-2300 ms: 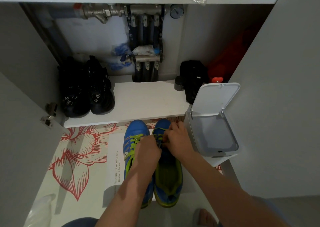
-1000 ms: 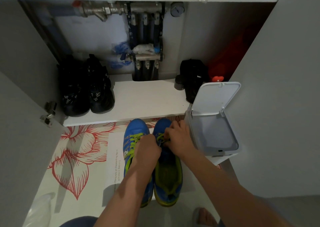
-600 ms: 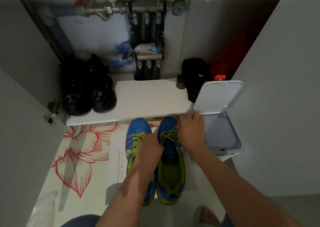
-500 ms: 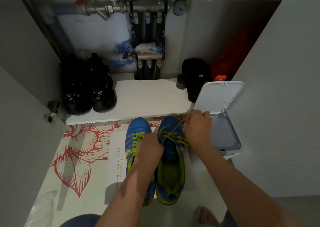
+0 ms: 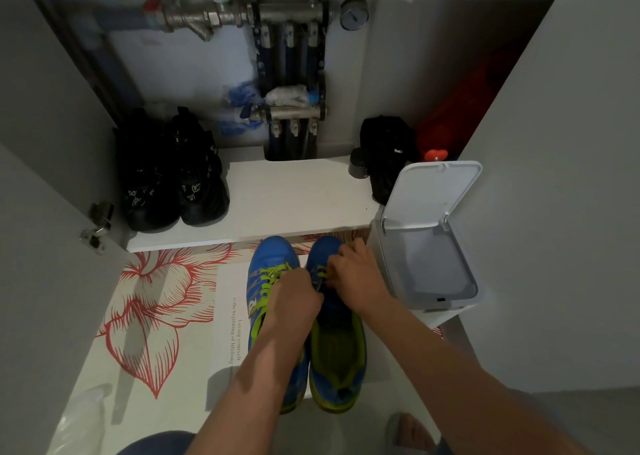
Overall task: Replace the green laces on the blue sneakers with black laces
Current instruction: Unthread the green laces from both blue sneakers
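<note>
Pinching green laces (image 5: 322, 272), right hand (image 5: 356, 274), white bin (image 5: 427, 267) open

A pair of black shoes (image 5: 173, 177) sits at the left end of the white shelf (image 5: 287, 194) in front of me, and a black pouch (image 5: 388, 153) and a small dark jar (image 5: 358, 167) sit at its right end. On the wall behind the shelf I see a pipe manifold (image 5: 291, 56) with a pressure gauge (image 5: 354, 14). A white bin (image 5: 426, 246), lid up, stands at the shelf's right front corner, by the right edge of the red-flowered mat (image 5: 156, 298).
</note>
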A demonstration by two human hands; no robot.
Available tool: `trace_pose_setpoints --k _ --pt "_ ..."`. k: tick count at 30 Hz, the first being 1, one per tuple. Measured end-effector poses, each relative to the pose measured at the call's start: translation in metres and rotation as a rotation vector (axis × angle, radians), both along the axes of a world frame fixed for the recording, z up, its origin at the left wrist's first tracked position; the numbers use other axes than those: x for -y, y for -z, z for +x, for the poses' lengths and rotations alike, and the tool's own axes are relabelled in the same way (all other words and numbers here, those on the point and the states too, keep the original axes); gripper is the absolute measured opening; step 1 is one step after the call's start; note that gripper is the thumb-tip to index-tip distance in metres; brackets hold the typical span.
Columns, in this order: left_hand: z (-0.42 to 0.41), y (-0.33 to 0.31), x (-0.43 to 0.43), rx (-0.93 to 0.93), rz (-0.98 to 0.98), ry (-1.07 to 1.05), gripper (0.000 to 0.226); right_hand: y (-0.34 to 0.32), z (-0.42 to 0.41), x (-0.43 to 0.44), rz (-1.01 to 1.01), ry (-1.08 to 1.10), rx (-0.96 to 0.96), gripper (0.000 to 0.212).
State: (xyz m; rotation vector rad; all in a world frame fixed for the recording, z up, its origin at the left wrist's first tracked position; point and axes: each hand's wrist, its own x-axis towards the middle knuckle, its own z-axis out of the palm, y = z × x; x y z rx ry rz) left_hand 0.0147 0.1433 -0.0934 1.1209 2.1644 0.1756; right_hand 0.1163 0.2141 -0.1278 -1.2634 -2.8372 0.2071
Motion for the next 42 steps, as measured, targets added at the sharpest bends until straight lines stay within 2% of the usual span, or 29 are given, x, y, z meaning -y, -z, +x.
trace_pose_setpoints --k 3,6,8,9,10,13,16,17,18,20,22,24,27,29,30,31,33,34,35,36,37,40,42 --pt "0.0 0.001 -0.001 -0.014 -0.015 -0.002 0.028 -0.011 0.003 -0.007 0.064 0.116 -0.09 0.015" --pt "-0.001 0.0 0.0 -0.046 -0.008 0.014 0.026 -0.029 0.012 -0.018 0.021 0.505 -0.483 0.009" --pt "-0.001 0.0 0.001 -0.064 -0.002 0.032 0.022 -0.04 0.021 -0.029 -0.14 0.71 -0.8 0.01" --pt "0.0 0.001 0.001 -0.069 0.005 0.043 0.018 -0.043 0.025 -0.034 -0.246 0.72 -0.896 0.011" --pt "0.0 0.001 0.001 -0.076 0.016 0.057 0.015 -0.046 0.027 -0.037 -0.339 0.68 -0.882 0.011" --pt "0.005 0.0 -0.001 -0.139 0.113 0.106 0.023 -0.041 0.026 -0.033 -0.475 0.511 -0.53 0.006" --pt "0.008 0.003 -0.007 -0.158 0.335 0.13 0.037 -0.038 0.019 -0.024 -0.497 0.447 -0.449 0.017" --pt "0.009 0.006 -0.008 -0.174 0.377 0.165 0.037 -0.041 0.017 -0.022 -0.485 0.419 -0.399 0.015" --pt "0.009 0.009 -0.01 -0.199 0.389 0.219 0.037 -0.044 0.017 -0.02 -0.51 0.378 -0.334 0.013" --pt "0.009 0.016 -0.012 -0.259 0.354 0.327 0.034 -0.046 0.017 -0.014 -0.693 0.343 -0.183 0.027" --pt "0.009 0.023 -0.013 -0.296 0.315 0.372 0.034 -0.045 0.018 -0.005 -0.888 0.365 -0.051 0.022" --pt "0.01 0.028 -0.015 -0.323 0.298 0.386 0.032 -0.044 0.018 0.003 -0.915 0.349 0.0 0.022" --pt "0.012 0.031 -0.019 -0.328 0.299 0.331 0.025 -0.043 0.018 0.003 -0.854 0.312 -0.032 0.029" --pt "0.016 0.032 -0.019 -0.211 0.365 0.169 0.022 -0.042 0.02 0.001 -0.875 0.323 -0.052 0.027" --pt "0.016 0.031 -0.018 -0.087 0.428 -0.016 0.02 -0.04 0.021 -0.001 -0.883 0.328 -0.051 0.027" --pt "0.014 0.029 -0.018 0.07 0.482 -0.253 0.017 -0.039 0.022 -0.002 -0.889 0.335 -0.05 0.027" --pt "0.003 0.023 -0.019 0.506 0.51 -0.704 0.017 -0.038 0.024 -0.004 -0.899 0.341 -0.054 0.027" --pt "-0.002 0.022 -0.021 0.678 0.488 -0.812 0.022 -0.038 0.025 -0.004 -0.907 0.345 -0.059 0.026" --pt "-0.004 0.021 -0.022 0.742 0.453 -0.806 0.024 -0.038 0.025 -0.005 -0.921 0.351 -0.064 0.024" --pt "-0.003 0.019 -0.022 0.677 0.425 -0.706 0.021 -0.038 0.025 -0.005 -0.933 0.356 -0.067 0.021" --pt "0.001 0.016 -0.021 0.532 0.407 -0.539 0.017 -0.037 0.024 -0.006 -0.943 0.364 -0.072 0.017" --pt "0.013 0.016 -0.02 -0.002 0.303 0.046 0.025 -0.036 0.022 -0.007 -0.962 0.369 -0.065 0.016" --pt "0.015 0.015 -0.02 -0.157 0.254 0.182 0.026 -0.035 0.022 -0.007 -0.968 0.366 -0.057 0.012"
